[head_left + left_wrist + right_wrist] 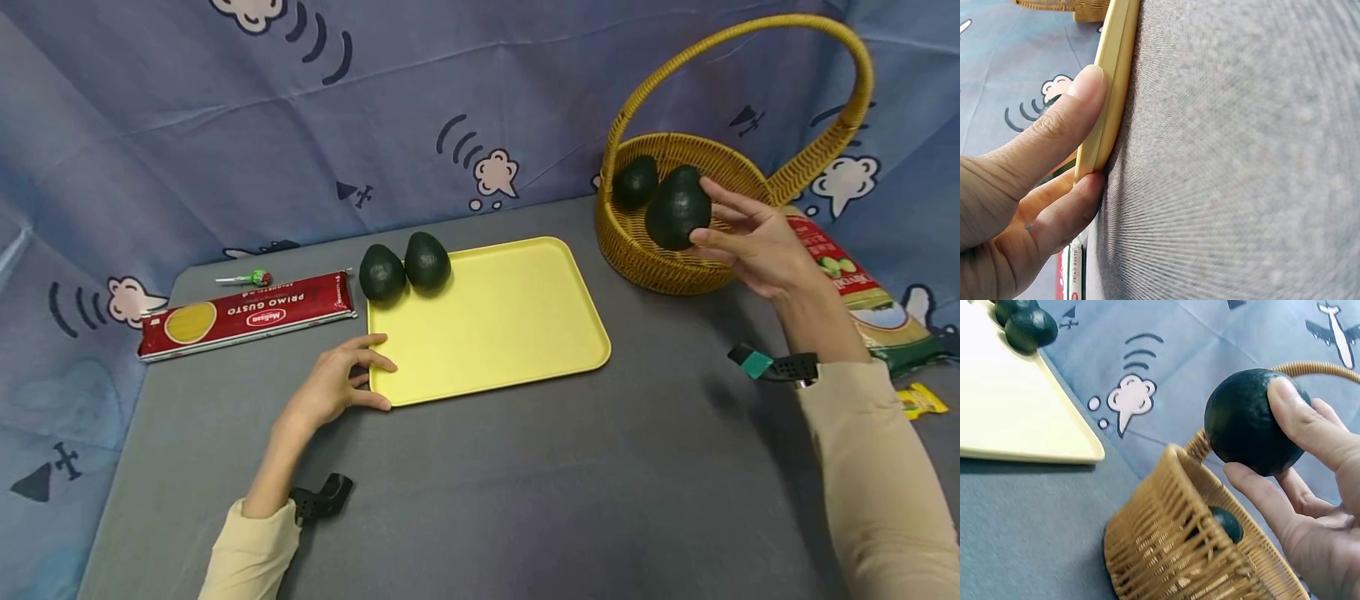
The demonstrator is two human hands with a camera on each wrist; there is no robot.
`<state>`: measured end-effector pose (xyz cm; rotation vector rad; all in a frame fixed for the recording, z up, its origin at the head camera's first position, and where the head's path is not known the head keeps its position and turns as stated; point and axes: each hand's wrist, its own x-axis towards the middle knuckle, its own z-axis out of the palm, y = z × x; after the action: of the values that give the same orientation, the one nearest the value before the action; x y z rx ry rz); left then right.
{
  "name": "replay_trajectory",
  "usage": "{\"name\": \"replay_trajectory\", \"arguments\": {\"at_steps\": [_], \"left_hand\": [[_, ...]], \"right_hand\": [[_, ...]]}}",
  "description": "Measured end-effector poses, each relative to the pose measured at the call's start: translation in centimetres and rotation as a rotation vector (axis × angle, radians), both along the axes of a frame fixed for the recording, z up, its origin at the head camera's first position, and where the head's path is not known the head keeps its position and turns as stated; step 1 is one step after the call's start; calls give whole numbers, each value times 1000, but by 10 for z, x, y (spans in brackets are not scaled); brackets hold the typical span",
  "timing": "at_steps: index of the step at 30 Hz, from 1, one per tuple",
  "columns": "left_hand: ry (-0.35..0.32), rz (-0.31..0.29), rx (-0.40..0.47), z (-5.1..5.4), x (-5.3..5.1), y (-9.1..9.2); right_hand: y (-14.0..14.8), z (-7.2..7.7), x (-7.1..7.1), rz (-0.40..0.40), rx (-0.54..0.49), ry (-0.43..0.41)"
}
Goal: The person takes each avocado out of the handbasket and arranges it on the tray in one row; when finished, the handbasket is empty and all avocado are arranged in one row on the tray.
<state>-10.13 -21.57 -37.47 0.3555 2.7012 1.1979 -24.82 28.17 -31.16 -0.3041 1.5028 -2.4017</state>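
At the near left corner of a yellow tray [495, 333], pinching the edge between thumb and fingers with the left grip [337, 379], likely to steady it. Farther back on the tray, two avocados [427, 262] side by side, perhaps grouped to leave room. Far right, over a wicker basket [667, 275], holding a third avocado [677, 208] with the right grip [753, 242], spread to its width, probably for clearing the rim. Inside, a fourth avocado [636, 182].
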Motion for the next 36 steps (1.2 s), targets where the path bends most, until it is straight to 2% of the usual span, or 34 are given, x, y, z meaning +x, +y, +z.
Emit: {"name": "replay_trajectory", "arguments": {"at_steps": [6, 9, 14, 16, 22, 25, 30, 36], "left_hand": [[6, 1, -4, -1, 0, 0], [9, 1, -5, -1, 0, 0], [6, -2, -3, 0, 1, 0], [3, 0, -1, 0, 1, 0], [5, 3, -4, 0, 0, 0], [4, 3, -6, 0, 0, 0], [-4, 5, -9, 0, 0, 0], [13, 3, -11, -1, 0, -1]], "right_hand": [[-10, -1, 6, 80, -25, 113], [-15, -5, 8, 130, 4, 171], [-25, -13, 11, 165, 96, 221], [-30, -16, 11, 189, 99, 221], [-47, -27, 5, 365, 29, 253], [-54, -35, 2, 426, 50, 267], [-67, -47, -1, 455, 119, 244], [-82, -57, -4, 481, 140, 173]]}}
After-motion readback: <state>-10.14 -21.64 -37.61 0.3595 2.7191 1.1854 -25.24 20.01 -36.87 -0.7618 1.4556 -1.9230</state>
